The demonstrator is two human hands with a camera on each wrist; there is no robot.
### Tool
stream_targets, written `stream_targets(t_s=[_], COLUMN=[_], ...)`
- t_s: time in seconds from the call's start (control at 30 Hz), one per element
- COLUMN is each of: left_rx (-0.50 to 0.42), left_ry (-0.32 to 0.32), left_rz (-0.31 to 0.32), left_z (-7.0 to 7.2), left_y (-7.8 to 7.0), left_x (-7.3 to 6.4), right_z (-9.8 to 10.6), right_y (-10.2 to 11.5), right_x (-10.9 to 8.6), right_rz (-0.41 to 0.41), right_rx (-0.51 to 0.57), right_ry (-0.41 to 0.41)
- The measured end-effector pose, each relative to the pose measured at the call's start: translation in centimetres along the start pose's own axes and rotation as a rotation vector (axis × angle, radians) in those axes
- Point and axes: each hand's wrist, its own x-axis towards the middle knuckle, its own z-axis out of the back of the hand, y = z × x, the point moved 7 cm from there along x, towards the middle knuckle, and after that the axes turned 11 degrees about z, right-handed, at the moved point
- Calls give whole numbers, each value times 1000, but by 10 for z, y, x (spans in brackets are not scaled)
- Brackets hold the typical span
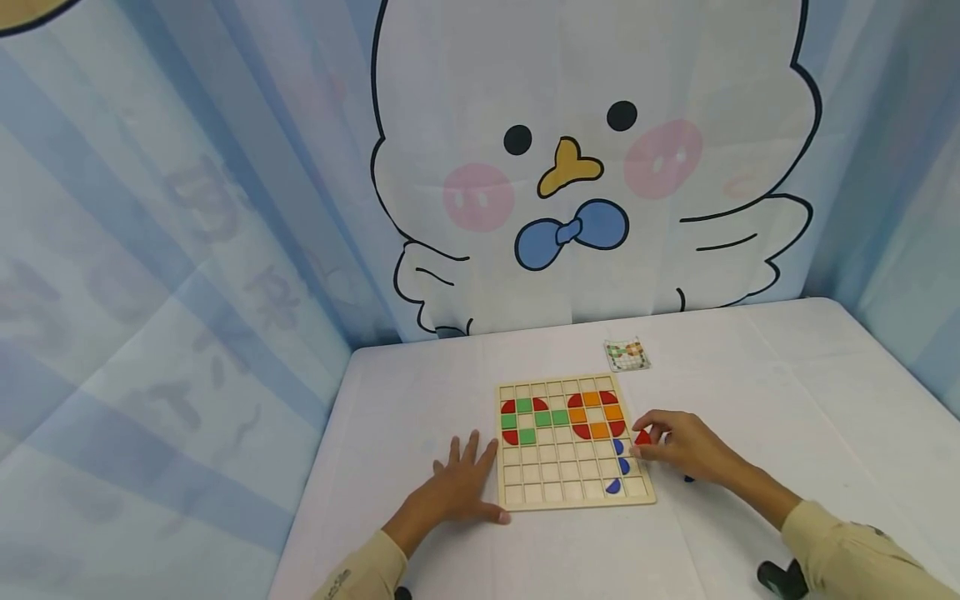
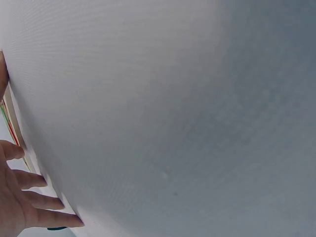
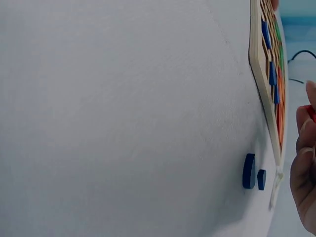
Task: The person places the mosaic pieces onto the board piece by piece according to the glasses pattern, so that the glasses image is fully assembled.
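A wooden grid board (image 1: 577,505) lies on the table. Green square tiles (image 1: 543,418) with red quarter-round corners fill cells at its upper left. Toward the upper right, orange square tiles (image 1: 599,430) form a ring with red corners. Blue quarter-round pieces (image 1: 613,486) sit in cells low on the right side. My left hand (image 1: 450,492) rests with fingers spread at the board's left edge, its thumb by the lower left corner. Just off the right edge, my right hand (image 1: 686,446) pinches a red quarter-round piece (image 1: 643,437) between thumb and fingers, above the table.
Two loose blue pieces (image 3: 249,171) lie on the table right of the board, partly hidden under the right hand in the head view. A small patterned card (image 1: 627,355) lies beyond the board. A dark object (image 1: 782,578) shows beside the right sleeve. Printed curtains (image 1: 225,250) surround the table.
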Motion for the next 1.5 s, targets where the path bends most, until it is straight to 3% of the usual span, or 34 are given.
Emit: stream_targets(t_s=[0.27, 0.53, 0.77, 1.0, 1.27, 1.5], left_rx=[-7, -3, -5, 8, 11, 29], left_ry=[-4, -11, -8, -12, -3, -3], left_rz=[2, -6, -10, -6, 0, 6], left_z=[1, 1, 2, 2, 0, 0], left_y=[0, 0, 0, 1, 2, 0], left_x=[0, 0, 0, 0, 1, 2], right_z=[-15, -29, -44, -64, -79, -86], right_y=[13, 28, 45, 50, 59, 58], right_x=[14, 31, 49, 69, 87, 96], right_rz=[16, 96, 215, 157, 167, 172], right_rx=[84, 91, 92, 111, 112, 26], right_ry=[49, 90, 115, 148, 192, 160])
